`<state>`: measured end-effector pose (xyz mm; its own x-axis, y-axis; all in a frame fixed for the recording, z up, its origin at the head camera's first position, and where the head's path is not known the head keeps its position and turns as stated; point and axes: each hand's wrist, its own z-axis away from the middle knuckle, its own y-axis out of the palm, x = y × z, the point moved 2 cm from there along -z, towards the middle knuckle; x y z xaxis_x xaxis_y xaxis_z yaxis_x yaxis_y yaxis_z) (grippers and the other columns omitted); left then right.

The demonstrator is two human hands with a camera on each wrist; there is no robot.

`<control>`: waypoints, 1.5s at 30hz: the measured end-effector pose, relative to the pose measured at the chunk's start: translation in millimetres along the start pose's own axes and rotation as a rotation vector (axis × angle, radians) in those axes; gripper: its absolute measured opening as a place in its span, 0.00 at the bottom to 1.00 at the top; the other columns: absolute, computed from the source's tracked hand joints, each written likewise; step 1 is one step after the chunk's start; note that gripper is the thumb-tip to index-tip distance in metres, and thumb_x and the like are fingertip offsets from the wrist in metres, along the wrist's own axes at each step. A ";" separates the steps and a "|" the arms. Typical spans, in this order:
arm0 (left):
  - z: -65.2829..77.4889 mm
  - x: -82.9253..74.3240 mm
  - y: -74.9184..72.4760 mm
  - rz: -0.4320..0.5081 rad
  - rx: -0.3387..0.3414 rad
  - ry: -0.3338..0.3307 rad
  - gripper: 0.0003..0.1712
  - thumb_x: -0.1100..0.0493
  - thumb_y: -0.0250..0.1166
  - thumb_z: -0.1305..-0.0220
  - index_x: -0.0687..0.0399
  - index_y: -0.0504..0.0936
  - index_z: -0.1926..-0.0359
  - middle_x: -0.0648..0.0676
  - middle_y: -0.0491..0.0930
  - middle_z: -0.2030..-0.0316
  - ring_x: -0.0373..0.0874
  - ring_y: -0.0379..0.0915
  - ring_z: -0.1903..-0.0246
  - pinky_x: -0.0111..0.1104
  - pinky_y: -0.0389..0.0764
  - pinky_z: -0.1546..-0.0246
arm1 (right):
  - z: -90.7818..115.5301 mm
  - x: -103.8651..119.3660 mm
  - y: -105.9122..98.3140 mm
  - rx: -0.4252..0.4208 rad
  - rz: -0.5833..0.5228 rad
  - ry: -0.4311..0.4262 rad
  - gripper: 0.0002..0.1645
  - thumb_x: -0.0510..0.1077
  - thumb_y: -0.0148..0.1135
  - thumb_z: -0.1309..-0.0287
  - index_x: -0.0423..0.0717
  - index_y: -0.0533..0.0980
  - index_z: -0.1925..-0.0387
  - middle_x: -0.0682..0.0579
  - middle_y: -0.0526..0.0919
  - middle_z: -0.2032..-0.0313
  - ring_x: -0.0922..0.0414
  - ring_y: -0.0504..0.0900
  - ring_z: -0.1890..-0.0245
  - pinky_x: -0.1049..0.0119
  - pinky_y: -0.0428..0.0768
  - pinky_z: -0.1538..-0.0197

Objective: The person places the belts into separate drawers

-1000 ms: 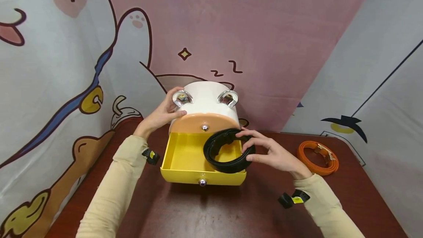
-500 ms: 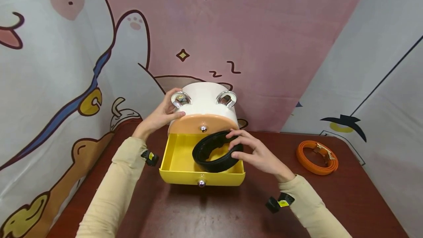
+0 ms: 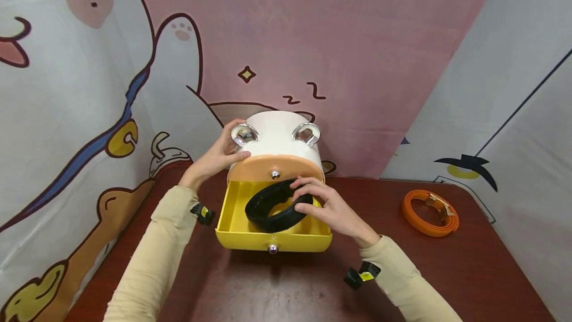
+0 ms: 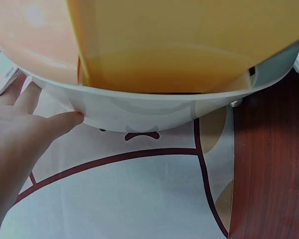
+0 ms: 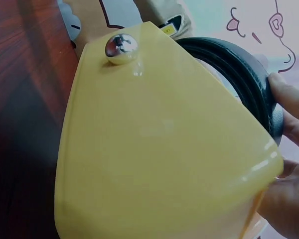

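Observation:
A coiled black belt [image 3: 273, 222] tilts over the pulled-out yellow drawer [image 3: 232, 240], its lower part inside the drawer walls. My right hand [image 3: 328, 207] grips the coil's right side between thumb and fingers. In the right wrist view the thumb presses the outside of the belt [image 5: 239, 64], and the drawer front [image 5: 159, 139] hides the coil's lower part. My left hand [image 3: 219, 155] rests on the left side of the white cabinet [image 3: 277, 135], fingers behind its silver ear. In the left wrist view, the left thumb [image 4: 65, 122] lies along the cabinet's white wall [image 4: 134, 107].
A coiled orange belt [image 3: 431, 213] lies on the dark red table [image 3: 393, 272] at the right. Above the yellow drawer sits a peach drawer [image 3: 256, 169], pushed in, with a silver knob [image 3: 275, 175]. A printed cloth [image 3: 357, 63] hangs close behind the cabinet.
My right hand has carried the black belt leftward, from the drawer's right edge to over its middle, and the coil sits lower in it. The left hand has kept its place on the cabinet.

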<state>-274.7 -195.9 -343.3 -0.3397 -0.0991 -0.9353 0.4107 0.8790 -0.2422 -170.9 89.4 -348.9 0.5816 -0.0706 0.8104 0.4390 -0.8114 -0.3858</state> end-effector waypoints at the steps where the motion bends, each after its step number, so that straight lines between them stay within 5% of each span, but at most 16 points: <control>1: -0.1 0.2 -0.4 0.002 -0.004 0.000 0.44 0.71 0.61 0.35 0.43 0.46 0.29 0.63 0.59 0.34 0.55 0.59 0.35 0.49 0.62 0.38 | -1.0 -2.3 1.9 -0.003 -0.003 0.001 0.07 0.26 0.63 0.44 0.35 0.78 0.63 0.33 0.75 0.49 0.35 0.62 0.37 0.60 0.57 0.33; 11: -0.4 1.1 0.5 -0.008 -0.003 -0.008 0.44 0.71 0.60 0.35 0.44 0.45 0.29 0.64 0.58 0.34 0.55 0.58 0.35 0.49 0.62 0.38 | -6.2 -30.9 16.0 0.028 0.025 0.088 0.05 0.37 0.65 0.40 0.48 0.81 0.61 0.43 0.79 0.50 0.49 0.67 0.37 0.57 0.61 0.35; 17: -0.4 -0.9 0.6 -0.002 -0.003 -0.003 0.44 0.71 0.60 0.35 0.44 0.45 0.29 0.61 0.60 0.34 0.53 0.58 0.35 0.50 0.62 0.39 | -11.2 -33.1 19.5 0.052 0.170 0.109 0.03 0.43 0.67 0.41 0.50 0.82 0.64 0.51 0.80 0.51 0.58 0.74 0.46 0.60 0.71 0.44; 21: -0.6 0.1 0.0 0.004 -0.002 0.005 0.43 0.71 0.60 0.35 0.43 0.46 0.29 0.61 0.59 0.33 0.53 0.56 0.34 0.50 0.59 0.37 | -13.3 -34.9 20.6 0.019 0.243 0.131 0.03 0.38 0.67 0.41 0.47 0.83 0.65 0.53 0.81 0.52 0.55 0.75 0.45 0.60 0.71 0.43; 26: -0.4 1.5 -0.5 0.002 0.002 0.022 0.43 0.70 0.60 0.34 0.44 0.46 0.29 0.62 0.57 0.32 0.54 0.53 0.32 0.51 0.55 0.35 | -12.6 -32.7 20.3 0.009 0.149 0.184 0.07 0.34 0.65 0.41 0.43 0.83 0.60 0.50 0.83 0.53 0.50 0.74 0.41 0.57 0.68 0.39; 33: -1.2 1.9 -0.1 -0.008 0.006 0.028 0.43 0.70 0.60 0.34 0.44 0.46 0.29 0.61 0.57 0.32 0.53 0.54 0.32 0.51 0.57 0.36 | -9.6 -24.7 19.1 0.048 0.043 0.228 0.09 0.39 0.63 0.38 0.45 0.82 0.56 0.50 0.83 0.56 0.51 0.79 0.50 0.52 0.73 0.44; 45: 1.2 0.7 -0.6 -0.022 0.000 0.024 0.44 0.69 0.60 0.34 0.43 0.46 0.27 0.61 0.57 0.32 0.57 0.53 0.32 0.54 0.54 0.36 | 5.7 -4.1 20.6 0.066 -0.031 0.266 0.09 0.39 0.63 0.38 0.44 0.83 0.56 0.52 0.84 0.59 0.56 0.82 0.57 0.59 0.79 0.55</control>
<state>-274.2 -197.1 -344.1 -0.3688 -0.1069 -0.9233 0.4032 0.8767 -0.2625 -160.3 76.3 -362.8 0.3707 -0.2029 0.9063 0.5029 -0.7766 -0.3795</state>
